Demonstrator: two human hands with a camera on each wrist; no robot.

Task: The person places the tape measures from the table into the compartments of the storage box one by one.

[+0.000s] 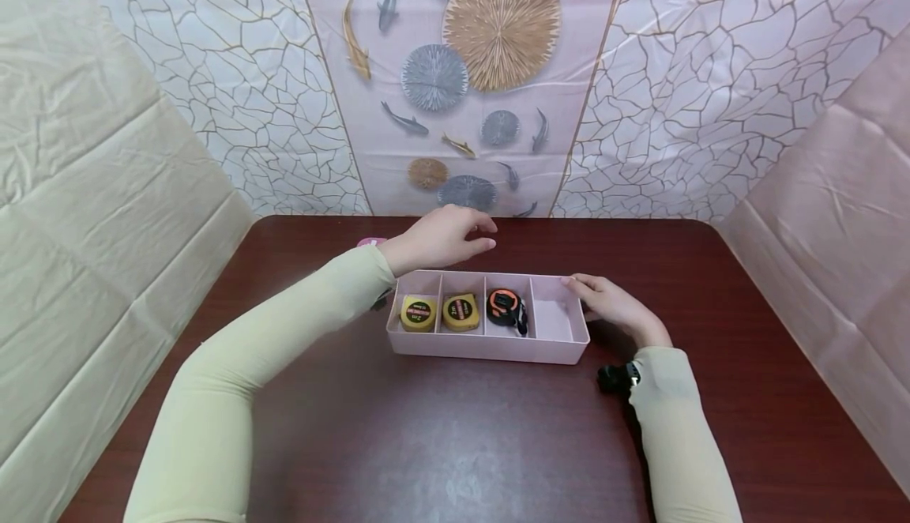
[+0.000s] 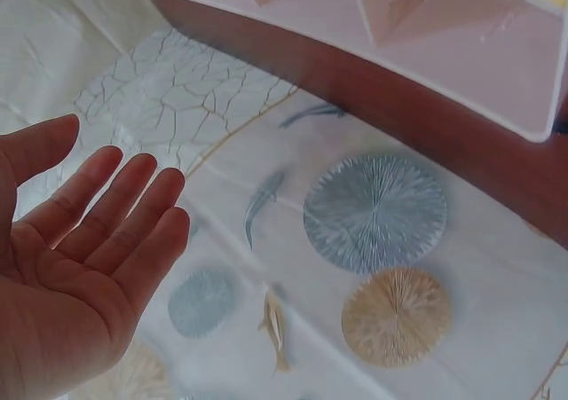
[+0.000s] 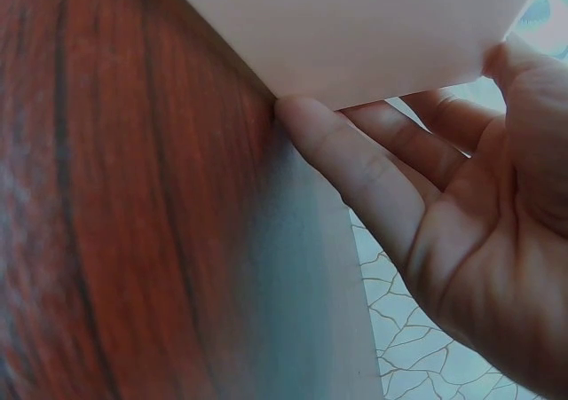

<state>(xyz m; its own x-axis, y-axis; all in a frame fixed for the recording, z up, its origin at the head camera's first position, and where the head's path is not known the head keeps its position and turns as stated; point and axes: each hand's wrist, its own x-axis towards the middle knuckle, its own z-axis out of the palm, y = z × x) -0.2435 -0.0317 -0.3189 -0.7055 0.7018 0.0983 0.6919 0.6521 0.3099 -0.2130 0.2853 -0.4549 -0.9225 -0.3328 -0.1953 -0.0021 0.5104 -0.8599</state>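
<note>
A pale pink divided organizer box point(image 1: 483, 346) stands on the table. Two yellow tape measures point(image 1: 418, 314) point(image 1: 460, 312) sit in its two leftmost compartments, and a black-and-orange tape measure point(image 1: 506, 308) with a dark strap lies in the third. My right hand point(image 1: 617, 302) holds the box's right end, thumb over the rim; in the right wrist view the fingers of that hand point(image 3: 470, 205) press against the outside wall and lower corner. Above the back rim hovers my left hand point(image 1: 451, 235), holding nothing. Its palm point(image 2: 80, 276) shows in the left wrist view with fingers loosely extended.
A small pink object point(image 1: 371, 241) is partly hidden behind the left forearm. The dark red wooden table point(image 1: 455, 436) meets a patterned cloth backdrop point(image 1: 455, 112) behind, with pale cloth at both sides. A black device point(image 1: 617, 378) is strapped at the right wrist.
</note>
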